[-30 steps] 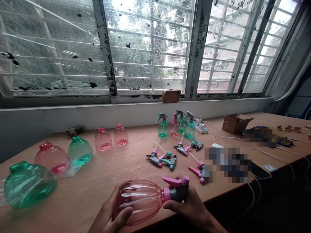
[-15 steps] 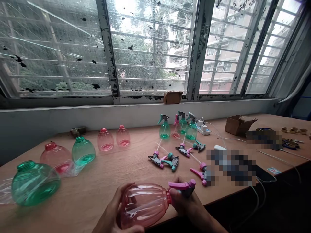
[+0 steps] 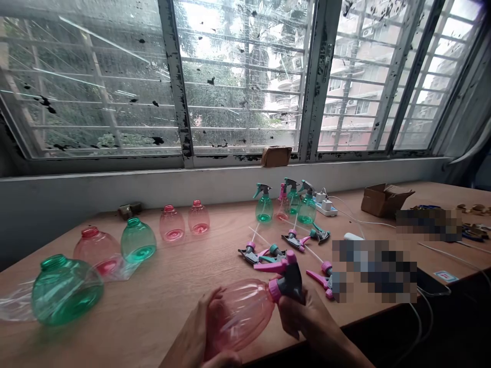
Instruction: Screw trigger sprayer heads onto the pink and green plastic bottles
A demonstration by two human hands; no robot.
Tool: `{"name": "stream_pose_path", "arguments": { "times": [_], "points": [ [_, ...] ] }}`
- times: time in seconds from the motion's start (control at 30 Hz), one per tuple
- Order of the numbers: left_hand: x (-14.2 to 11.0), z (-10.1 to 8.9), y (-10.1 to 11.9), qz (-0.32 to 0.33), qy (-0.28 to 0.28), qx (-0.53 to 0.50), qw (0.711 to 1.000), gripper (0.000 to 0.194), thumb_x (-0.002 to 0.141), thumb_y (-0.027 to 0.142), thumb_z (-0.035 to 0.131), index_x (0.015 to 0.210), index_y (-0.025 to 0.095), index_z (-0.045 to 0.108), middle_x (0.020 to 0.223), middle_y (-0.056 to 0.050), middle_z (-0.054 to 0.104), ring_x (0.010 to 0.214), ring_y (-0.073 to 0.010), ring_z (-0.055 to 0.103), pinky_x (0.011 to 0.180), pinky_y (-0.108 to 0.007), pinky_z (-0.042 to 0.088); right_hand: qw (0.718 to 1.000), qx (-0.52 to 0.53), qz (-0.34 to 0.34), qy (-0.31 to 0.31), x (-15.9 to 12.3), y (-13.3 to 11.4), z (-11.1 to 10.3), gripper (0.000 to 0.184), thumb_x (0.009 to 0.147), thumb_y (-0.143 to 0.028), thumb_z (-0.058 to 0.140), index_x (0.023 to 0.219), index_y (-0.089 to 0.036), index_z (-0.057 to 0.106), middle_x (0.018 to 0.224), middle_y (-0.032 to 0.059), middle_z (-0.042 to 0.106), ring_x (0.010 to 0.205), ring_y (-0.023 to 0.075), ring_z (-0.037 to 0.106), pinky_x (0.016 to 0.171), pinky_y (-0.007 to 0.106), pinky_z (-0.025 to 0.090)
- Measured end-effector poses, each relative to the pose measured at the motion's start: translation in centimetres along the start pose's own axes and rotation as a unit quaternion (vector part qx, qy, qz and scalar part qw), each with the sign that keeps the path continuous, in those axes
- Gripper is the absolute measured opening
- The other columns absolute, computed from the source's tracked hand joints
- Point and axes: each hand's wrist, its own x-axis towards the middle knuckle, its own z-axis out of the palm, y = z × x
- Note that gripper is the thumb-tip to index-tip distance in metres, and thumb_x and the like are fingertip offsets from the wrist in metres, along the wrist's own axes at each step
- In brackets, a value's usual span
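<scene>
A clear pink spray bottle (image 3: 243, 314) lies tilted between my hands near the table's front edge, its neck up to the right. My left hand (image 3: 197, 327) is wrapped round the base end of the bottle. At the neck sits a black and pink trigger sprayer (image 3: 290, 278), its pink trigger and nozzle pointing left. The fingers of my right hand (image 3: 305, 312) are closed on the lower side of this sprayer, just beside its pink collar. Beyond it lie several loose trigger sprayers, among them a pink one (image 3: 326, 278) and a teal one (image 3: 274, 253).
On the left stand bottles without sprayers, including a green bottle (image 3: 67, 291) and a pink bottle (image 3: 199, 217). Green bottles with sprayers (image 3: 264, 207) stand near the window wall. A power strip (image 3: 326, 207), a cardboard box (image 3: 385, 200) and white cables are to the right.
The bottle's neck end has risen a little, and the sprayer now stands more upright with its pink collar showing. My right hand has shifted lower on the sprayer. The view has shifted slightly.
</scene>
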Motion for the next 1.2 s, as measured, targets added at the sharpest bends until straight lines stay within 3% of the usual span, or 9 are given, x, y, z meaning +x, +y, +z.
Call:
{"name": "stream_pose_path", "arguments": {
  "times": [0.1,0.17,0.2,0.33,0.47,0.6,0.83,1.2],
  "points": [
    [-0.2,0.3,-0.5,0.063,-0.026,0.08,0.995,0.109,0.065,0.057,0.086,0.153,0.039,0.024,0.157,-0.014,0.046,0.139,-0.0441,0.048,0.111,-0.063,0.042,0.983,-0.145,-0.102,0.054,1.8,-4.0,-0.1,0.041,0.077,-0.055,0.081,0.085,-0.017,0.069,0.054,-0.0063,0.05,0.042,0.0082,0.033,0.039,0.022,0.024],
    [-0.3,0.3,-0.5,0.08,-0.042,0.107,0.99,0.104,0.073,0.055,0.079,0.155,0.041,0.017,0.159,-0.013,0.044,0.14,-0.0431,0.048,0.11,-0.064,0.043,0.943,-0.262,-0.181,0.094,4.3,-7.3,-0.8,0.039,0.083,-0.056,0.074,0.079,-0.017,0.069,0.06,-0.002,0.059,0.046,0.0107,0.041,0.042,0.024,0.031],
    [-0.3,0.3,-0.3,0.078,-0.044,0.113,0.99,0.097,0.079,0.052,0.075,0.155,0.041,0.017,0.159,-0.012,0.045,0.139,-0.0412,0.049,0.11,-0.063,0.044,0.912,-0.328,-0.222,0.108,5.9,-8.9,-1.4,0.039,0.086,-0.056,0.071,0.083,-0.018,0.07,0.065,-0.0004,0.062,0.049,0.0124,0.046,0.044,0.025,0.034],
    [-0.2,-0.6,1.4,0.055,-0.047,0.111,0.991,0.075,0.085,0.041,0.071,0.15,0.04,0.035,0.153,-0.005,0.055,0.137,-0.0343,0.054,0.114,-0.051,0.044,0.866,-0.389,-0.275,0.155,13.4,-12.6,-5.0,0.048,0.08,-0.065,0.07,0.091,-0.018,0.068,0.079,0.005,0.07,0.065,0.0208,0.061,0.055,0.029,0.045],
    [0.4,-1.8,3.4,0.061,-0.084,0.12,0.987,0.058,0.083,0.037,0.075,0.138,0.033,0.055,0.145,-0.005,0.063,0.134,-0.0333,0.057,0.113,-0.048,0.046,0.815,-0.462,-0.285,0.205,19.1,-12.0,-8.2,0.048,0.083,-0.065,0.068,0.085,-0.017,0.068,0.077,0.0054,0.071,0.072,0.0247,0.065,0.066,0.034,0.047],
    [1.0,-2.3,4.0,0.064,-0.148,0.155,0.975,0.049,0.088,0.047,0.069,0.132,0.03,0.061,0.146,-0.008,0.062,0.134,-0.0346,0.057,0.11,-0.049,0.05,0.794,-0.529,-0.243,0.175,21.5,-9.8,-10.5,0.03,0.096,-0.045,0.065,0.089,-0.016,0.068,0.078,-0.0007,0.069,0.066,0.0173,0.065,0.066,0.033,0.054],
    [1.0,-1.5,2.5,0.088,-0.169,0.16,0.969,0.053,0.089,0.052,0.065,0.135,0.027,0.059,0.149,-0.011,0.058,0.136,-0.0393,0.053,0.108,-0.055,0.05,0.768,-0.581,-0.188,0.194,23.1,-7.7,-13.2,0.021,0.098,-0.034,0.066,0.109,-0.015,0.066,0.101,0.0039,0.071,0.08,0.0199,0.07,0.072,0.037,0.06],
    [1.8,-2.4,4.5,0.043,-0.225,0.193,0.954,0.049,0.092,0.047,0.065,0.133,0.021,0.061,0.153,-0.012,0.054,0.14,-0.0397,0.048,0.11,-0.058,0.048,0.72,-0.625,-0.161,0.256,23.5,-6.3,-15.0,0.027,0.098,-0.033,0.066,0.12,-0.017,0.063,0.115,0.0073,0.068,0.094,0.0243,0.069,0.081,0.044,0.06]
  ]
}}
